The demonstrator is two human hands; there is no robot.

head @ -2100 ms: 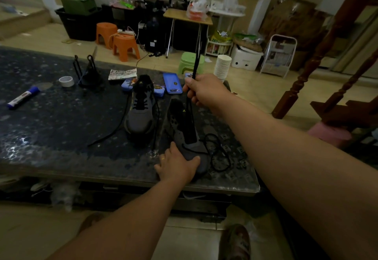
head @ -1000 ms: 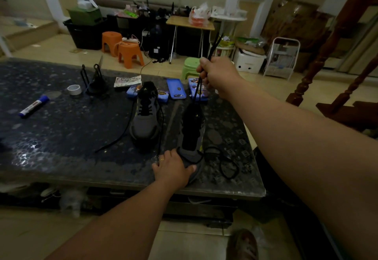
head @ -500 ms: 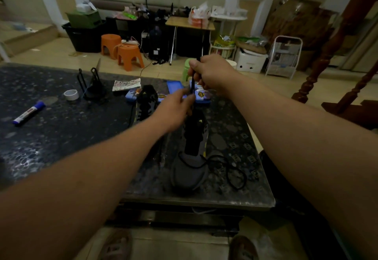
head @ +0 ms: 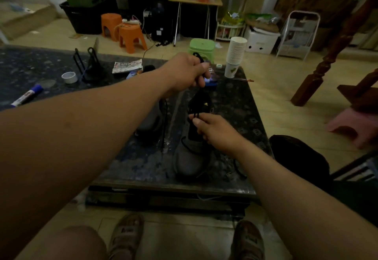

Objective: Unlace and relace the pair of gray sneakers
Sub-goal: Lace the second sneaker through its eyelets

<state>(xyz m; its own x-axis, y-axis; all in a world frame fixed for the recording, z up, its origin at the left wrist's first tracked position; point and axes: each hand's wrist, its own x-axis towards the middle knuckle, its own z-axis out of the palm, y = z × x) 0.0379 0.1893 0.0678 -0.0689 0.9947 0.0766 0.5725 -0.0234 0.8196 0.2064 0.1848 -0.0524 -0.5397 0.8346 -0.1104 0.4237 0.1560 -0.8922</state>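
On worktop (head: pixel 241 106) near front edge: gray sneaker (head: pixel 192 159), toe toward person. Left hand (head: pixel 186 71) grips black lace (head: pixel 198 56) above tongue; right hand (head: pixel 212 131) pinches lace at eyelets. Second sneaker (head: pixel 152 119) beside it.

Loose-laced gray sneaker (head: pixel 192 157) beside its mate (head: pixel 151 122)

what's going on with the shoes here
A person is working on the laces of two gray sneakers on a dark table. The left hand grips a black lace and holds it up above the nearer sneaker, while the right hand pinches the lace down at that shoe's eyelets. The other sneaker sits beside it, partly hidden by the left arm.
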